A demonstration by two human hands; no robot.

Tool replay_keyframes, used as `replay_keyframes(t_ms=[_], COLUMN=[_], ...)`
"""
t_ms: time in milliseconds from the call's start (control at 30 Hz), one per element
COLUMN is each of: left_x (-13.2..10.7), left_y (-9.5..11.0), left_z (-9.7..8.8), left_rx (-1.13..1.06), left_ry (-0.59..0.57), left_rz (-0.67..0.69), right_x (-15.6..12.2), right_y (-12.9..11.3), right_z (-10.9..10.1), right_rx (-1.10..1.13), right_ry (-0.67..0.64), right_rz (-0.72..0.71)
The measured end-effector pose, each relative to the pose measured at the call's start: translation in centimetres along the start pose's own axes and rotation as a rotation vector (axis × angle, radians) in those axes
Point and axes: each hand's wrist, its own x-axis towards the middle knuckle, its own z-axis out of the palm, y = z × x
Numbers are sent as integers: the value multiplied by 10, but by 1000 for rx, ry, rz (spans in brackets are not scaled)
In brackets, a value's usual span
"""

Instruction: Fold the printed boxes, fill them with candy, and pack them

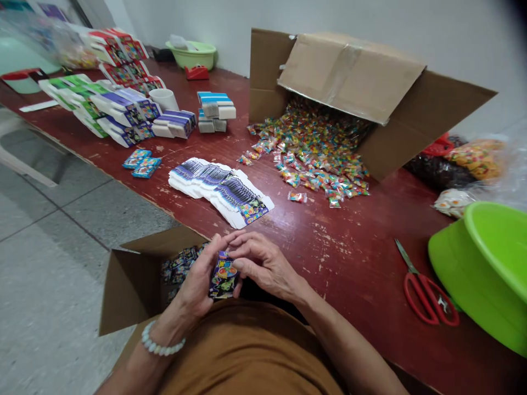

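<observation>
Dark, glossy and printed, a small packet (223,277) sits pinched between both hands just above the open carton (135,280) at the table's near edge. Left hand (200,277) cups it from behind, fingers curled shut on it; right hand (263,263) bends over its top corner, fingertips touching. Closing the packet looks like the step in hand; next likely calls for lowering it among similar packets in the carton. Flat blanks (222,189) lie beyond the carton.

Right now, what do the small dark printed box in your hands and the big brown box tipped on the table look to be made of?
Small dark printed box: thin glossy card, apparently; it matches the flat die-cut blanks. Big brown box: matte corrugated cardboard, with creased flaps and tape along the seam.
</observation>
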Motion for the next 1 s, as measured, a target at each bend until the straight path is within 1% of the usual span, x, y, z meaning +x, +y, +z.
replay_keyframes(t_ms=[33,100,167,200,233,267,333,367,400,433,500,567,633,700,733,767,800,833,867,900,967,1000], left_x=[1,2,2,2,1,0,-2,-3,-3,-2,1,8,16,21,22,22,20,18,15,11,6,4], left_y=[1,3,6,8,12,16,25,29,31,33,31,25,19,17,18,21,24,28,31,33,33,30], left_z=[0,-2,-12,-22,-33,-47,-75,-86,-95,-101,-101,-91,-78,-66,-61,-56,-51,-45,-39,-32,-21,-17], left_rx=[-12,-5,75,143,232,333,537,634,679,705,712,722,772,893,963,1020,1043,1018,943,829,584,478], left_ry=[30,74,104,135,186,261,503,597,654,670,623,548,506,514,530,541,526,466,359,215,-97,-223], left_rz=[11,36,76,111,160,220,378,431,484,517,556,569,595,667,719,768,792,767,687,551,202,41], right_x=[-2,-3,1,6,12,20,35,42,48,53,58,59,59,57,54,51,47,43,38,34,27,26], right_y=[2,7,16,22,29,36,51,58,64,69,78,83,84,79,74,67,59,50,40,31,16,11], right_z=[1,1,-5,-10,-18,-27,-45,-52,-58,-61,-62,-59,-59,-62,-64,-66,-66,-66,-64,-60,-51,-45], right_rx=[-44,-89,-147,-203,-281,-382,-625,-738,-833,-903,-957,-897,-667,-378,-268,-183,-112,-44,61,172,340,388], right_ry=[-20,-55,-62,-33,24,108,269,307,324,327,331,407,547,627,630,602,550,483,400,315,181,142], right_rz=[-33,-45,-12,23,71,129,243,292,335,372,425,454,458,445,437,427,412,391,361,331,290,284])
